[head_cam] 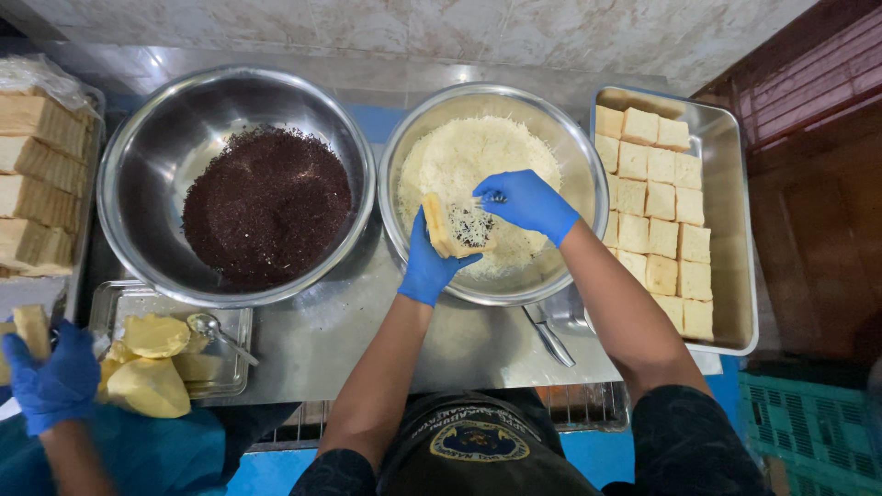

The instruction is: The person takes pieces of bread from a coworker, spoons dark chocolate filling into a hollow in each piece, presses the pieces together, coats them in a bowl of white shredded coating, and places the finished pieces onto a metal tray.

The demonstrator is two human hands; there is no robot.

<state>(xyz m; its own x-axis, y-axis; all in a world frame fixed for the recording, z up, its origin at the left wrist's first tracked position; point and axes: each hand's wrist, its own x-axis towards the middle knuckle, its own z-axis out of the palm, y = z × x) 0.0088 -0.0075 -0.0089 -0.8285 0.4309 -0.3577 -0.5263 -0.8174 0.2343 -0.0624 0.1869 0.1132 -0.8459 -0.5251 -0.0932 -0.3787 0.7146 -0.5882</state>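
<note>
Two round steel bowls side by side on the steel bench point(367, 340): left steel bowl point(147, 138) heaped with dark chocolate sprinkles point(266, 207); right steel bowl point(570, 147) filled with pale grated cheese point(459, 152); rectangular steel tray point(730, 184) at right, packed with rows of square bread pieces point(657, 207); small flat steel tray point(225, 367) at lower left, with yellow butter lumps point(152, 358) and a metal spoon point(216, 332); left hand point(430, 262), blue-gloved, grip closed on a square bread slice point(441, 225) over the cheese bowl, slice tilted and partly cheese-covered; right hand point(528, 202), blue-gloved, grip narrow, fingertips pinched at the slice's top face; another person's blue-gloved hand point(50, 381) at far left, holding a bread piece.
</note>
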